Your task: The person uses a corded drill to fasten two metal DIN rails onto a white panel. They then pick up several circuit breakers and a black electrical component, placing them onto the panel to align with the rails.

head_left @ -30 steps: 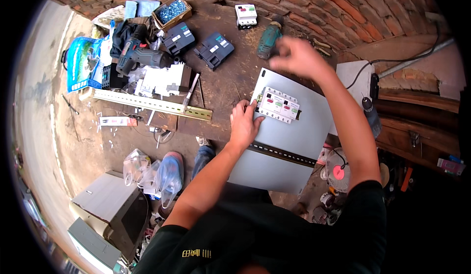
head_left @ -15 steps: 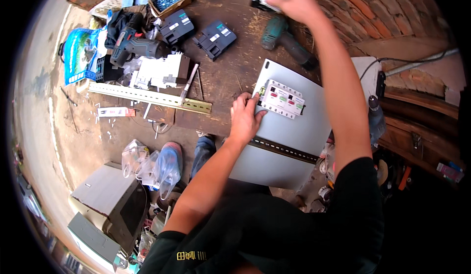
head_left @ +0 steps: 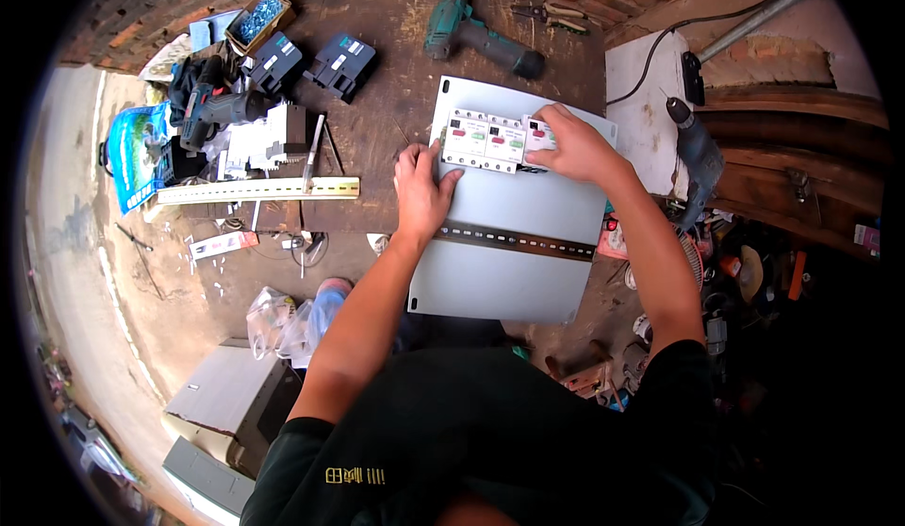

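A grey metal panel [head_left: 509,286] lies in front of me, with a slotted DIN rail [head_left: 517,238] across its middle. Two white circuit breakers [head_left: 485,139] with red and green buttons sit side by side on its upper part. My right hand [head_left: 582,147] grips a third circuit breaker [head_left: 538,134] of the same look, close against the right end of that pair. At the pair's left end is my left hand [head_left: 421,191], thumb apart from the fingers, fingertips by the panel's left edge. What lies under the breakers is mostly hidden.
Beyond the panel lie a green drill [head_left: 476,31] and pliers [head_left: 563,19]. Two black contactors [head_left: 341,64], a grey power tool [head_left: 219,106], white breakers [head_left: 269,139] and a loose rail [head_left: 264,190] occupy the left. Another drill [head_left: 696,154] stands at the right.
My right hand has brought the third breaker from the far edge of the bench down to the right end of the pair. The view has shifted; my left hand stays at the left end.
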`<state>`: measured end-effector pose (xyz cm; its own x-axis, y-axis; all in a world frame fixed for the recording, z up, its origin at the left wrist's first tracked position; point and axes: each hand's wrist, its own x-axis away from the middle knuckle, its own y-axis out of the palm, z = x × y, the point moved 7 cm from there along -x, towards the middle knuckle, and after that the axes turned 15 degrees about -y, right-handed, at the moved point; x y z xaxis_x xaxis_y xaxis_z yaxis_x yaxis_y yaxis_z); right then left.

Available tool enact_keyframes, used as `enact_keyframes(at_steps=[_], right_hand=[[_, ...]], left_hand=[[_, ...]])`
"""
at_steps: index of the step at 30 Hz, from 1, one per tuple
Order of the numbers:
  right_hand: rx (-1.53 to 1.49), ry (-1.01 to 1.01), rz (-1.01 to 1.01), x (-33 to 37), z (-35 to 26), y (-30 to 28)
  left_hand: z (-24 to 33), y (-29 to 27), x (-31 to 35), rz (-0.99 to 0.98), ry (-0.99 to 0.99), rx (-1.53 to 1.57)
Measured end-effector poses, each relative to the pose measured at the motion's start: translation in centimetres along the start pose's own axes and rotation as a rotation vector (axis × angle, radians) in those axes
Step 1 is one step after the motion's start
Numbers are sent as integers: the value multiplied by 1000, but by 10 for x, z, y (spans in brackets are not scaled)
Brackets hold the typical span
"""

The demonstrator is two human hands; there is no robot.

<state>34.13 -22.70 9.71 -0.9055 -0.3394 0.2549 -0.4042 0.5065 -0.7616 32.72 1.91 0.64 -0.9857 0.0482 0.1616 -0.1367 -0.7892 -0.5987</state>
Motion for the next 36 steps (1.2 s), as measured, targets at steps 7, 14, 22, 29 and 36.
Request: enact_keyframes(at_steps=[7,14,22,29,36], right_hand=[[-9,17,-112,1,1,22],[64,137,-112,7,-4,39],[-250,5,26,14,24,27],[-236,83,403,97,75,59],[-115,-78,335,61,49,51]], left_hand=[[0,0,-1,23,24,-11],[1,1,3,28,-14,-44],[-3,2,-2,-5,28,4],[27,-11,-30,-300,-44,-89],[44,-3,-52,-377,175,-176]])
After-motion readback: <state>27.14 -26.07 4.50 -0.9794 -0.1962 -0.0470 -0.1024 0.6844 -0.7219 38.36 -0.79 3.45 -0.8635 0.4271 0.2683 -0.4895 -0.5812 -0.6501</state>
